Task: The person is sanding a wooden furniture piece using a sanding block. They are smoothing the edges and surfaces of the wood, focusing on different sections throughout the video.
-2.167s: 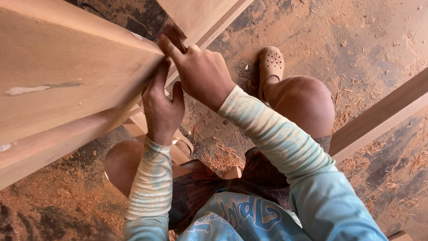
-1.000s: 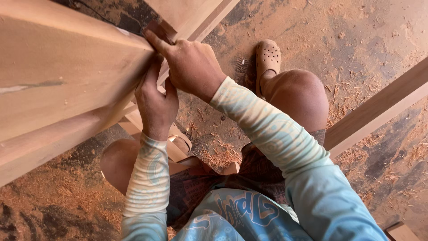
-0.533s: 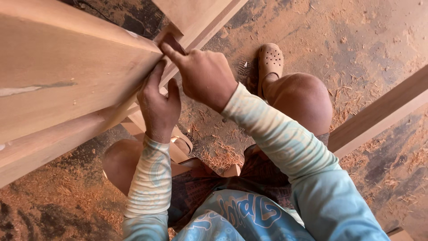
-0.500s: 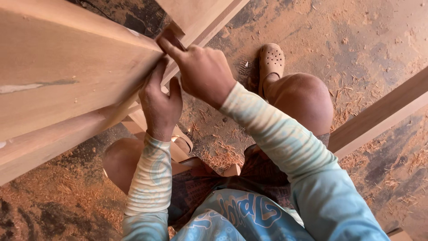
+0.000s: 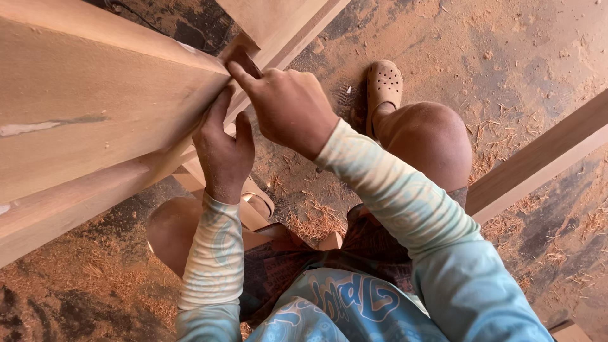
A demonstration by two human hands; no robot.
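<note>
Here the right hand pinches a small brown sanding scrap against the smooth pale wooden panel's corner, while the left hand (fingers together) braces its underside above sawdust-strewn floor.

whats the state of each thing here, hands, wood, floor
left hand: fingers pressed flat against the end of the wooden panel
right hand: index finger stretched out, pressing a small brown piece into the corner
wooden panel: tilted, bare, with a pale streak
wooden beam: lying slantwise
floor: strewn with sawdust and shavings
</note>
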